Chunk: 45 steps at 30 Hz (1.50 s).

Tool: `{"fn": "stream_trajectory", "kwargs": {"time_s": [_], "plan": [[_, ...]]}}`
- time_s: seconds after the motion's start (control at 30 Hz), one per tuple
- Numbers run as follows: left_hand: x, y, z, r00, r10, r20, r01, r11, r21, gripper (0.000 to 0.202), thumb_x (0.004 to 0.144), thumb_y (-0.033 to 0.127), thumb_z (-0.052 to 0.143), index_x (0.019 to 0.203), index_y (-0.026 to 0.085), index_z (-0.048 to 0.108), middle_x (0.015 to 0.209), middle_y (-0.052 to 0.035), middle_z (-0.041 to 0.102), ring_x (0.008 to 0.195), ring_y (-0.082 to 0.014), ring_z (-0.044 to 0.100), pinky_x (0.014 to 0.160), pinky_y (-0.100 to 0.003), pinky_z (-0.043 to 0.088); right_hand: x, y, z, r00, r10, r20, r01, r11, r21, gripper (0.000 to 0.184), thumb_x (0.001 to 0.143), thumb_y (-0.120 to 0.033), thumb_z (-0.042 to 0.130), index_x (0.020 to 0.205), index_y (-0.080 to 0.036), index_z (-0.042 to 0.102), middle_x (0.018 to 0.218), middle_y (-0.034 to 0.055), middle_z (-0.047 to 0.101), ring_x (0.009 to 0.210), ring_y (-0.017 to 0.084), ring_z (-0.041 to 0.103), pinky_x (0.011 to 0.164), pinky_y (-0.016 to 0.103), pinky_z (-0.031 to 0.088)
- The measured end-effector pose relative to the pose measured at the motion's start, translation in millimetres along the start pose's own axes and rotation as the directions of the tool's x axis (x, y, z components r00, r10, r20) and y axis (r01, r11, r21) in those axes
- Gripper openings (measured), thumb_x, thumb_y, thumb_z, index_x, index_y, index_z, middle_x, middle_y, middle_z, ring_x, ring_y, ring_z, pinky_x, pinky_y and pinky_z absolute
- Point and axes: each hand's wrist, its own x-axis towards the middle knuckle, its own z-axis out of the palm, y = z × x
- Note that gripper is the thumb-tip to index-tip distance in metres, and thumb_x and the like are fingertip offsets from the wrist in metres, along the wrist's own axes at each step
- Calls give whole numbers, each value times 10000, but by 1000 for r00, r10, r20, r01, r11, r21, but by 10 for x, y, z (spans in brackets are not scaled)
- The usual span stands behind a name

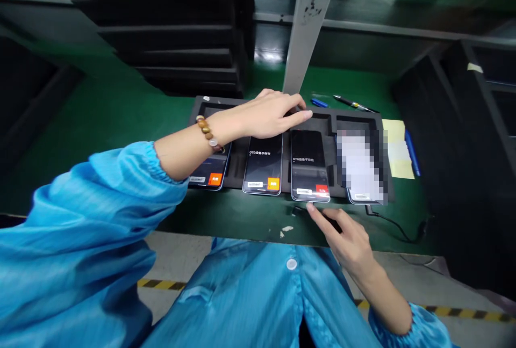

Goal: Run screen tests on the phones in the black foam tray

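Several phones sit in a black foam tray [237, 168] with compartments. My left hand [274, 114] reaches across the tray, palm down with fingers stretched apart, over the top of the second phone [263, 168] and near the third phone [308, 171]. It holds nothing that I can see. Just below the third phone, my right hand [349, 240] pinches a black cable plug [298, 211], partly hidden by the fingers; its index fingertip is close to the phone's lower edge. The fourth phone [365, 197], its screen blurred, has a black cable [387, 218] plugged into its bottom end. The leftmost phone [207, 171] is partly under my left forearm.
Stacked black trays [193, 58] rise behind at left, and more black trays [455, 176] stand at right. Behind the tray are a grey post [308, 26], a blue pen cap [320, 102] and a pen [355, 104]. Yellow notepaper [397, 149] and a blue pen [412, 153] lie right.
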Motion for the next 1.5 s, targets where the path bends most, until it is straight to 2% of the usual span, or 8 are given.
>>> {"fn": "stream_trajectory", "kwargs": {"time_s": [0.23,0.57,0.7,0.77,0.87,1.0,1.33,1.5], "plan": [[-147,-100,-12,1000,8,2,-8,1000,10,552,1127,598,355,1248,209,727,1165,-107,783,1163,-302,697,1148,-501,394,275,-48,-127,989,-145,26,147,976,-163,456,1052,16,528,1426,-181,698,911,40,638,792,153,566,688,290,432],[-234,-167,-35,1000,11,-17,-12,1000,-8,554,1127,599,362,1236,208,739,1187,-104,777,1156,-300,693,1169,-519,372,439,-233,-151,990,-133,54,144,936,-321,232,1050,-58,593,1225,-136,724,1046,121,748,1002,236,614,855,375,486],[-302,-191,-73,999,8,-34,-9,1000,-20,539,1126,593,364,1242,217,732,1191,-100,776,1145,-291,695,1167,-511,381,528,-479,-245,987,-154,51,150,986,75,216,1101,-86,478,1210,-167,646,1104,91,801,1019,200,705,868,354,535],[-335,-229,-81,999,9,-35,-9,1000,-15,542,1125,596,364,1233,215,735,1186,-101,777,1134,-292,701,1151,-508,402,613,-607,-297,983,2,183,-68,933,353,220,1140,-132,420,1292,-183,570,1027,55,802,861,162,732,756,314,553],[-368,-308,-62,1000,-13,-24,13,1000,1,559,1120,607,373,1220,208,750,1166,-104,782,1126,-300,712,1140,-514,421,790,-698,-336,797,217,564,-519,724,455,252,1188,-328,407,1388,-225,522,814,-36,729,619,132,657,579,283,477],[-392,-358,-8,999,-41,25,41,999,23,622,1123,622,340,1203,192,783,1163,-116,797,1159,-313,720,1174,-539,401,997,-642,-269,664,228,712,-665,615,423,388,1181,-525,399,1117,-262,677,701,-48,632,614,141,614,614,294,440],[-415,-352,22,999,9,33,-10,1000,10,662,1132,611,332,960,177,802,1010,-112,790,1025,-289,725,1117,-531,430,944,-657,-240,867,64,495,-373,743,556,352,1167,-263,474,1480,-266,636,1139,42,774,982,126,774,854,240,643],[-416,-364,38,1000,7,17,-6,1000,-15,646,1129,608,336,889,188,764,923,-92,768,964,-265,716,1108,-509,434,923,-714,-13,927,179,330,-320,838,443,30,1133,-267,582,1118,-245,568,970,8,795,730,143,771,615,242,585]]}}
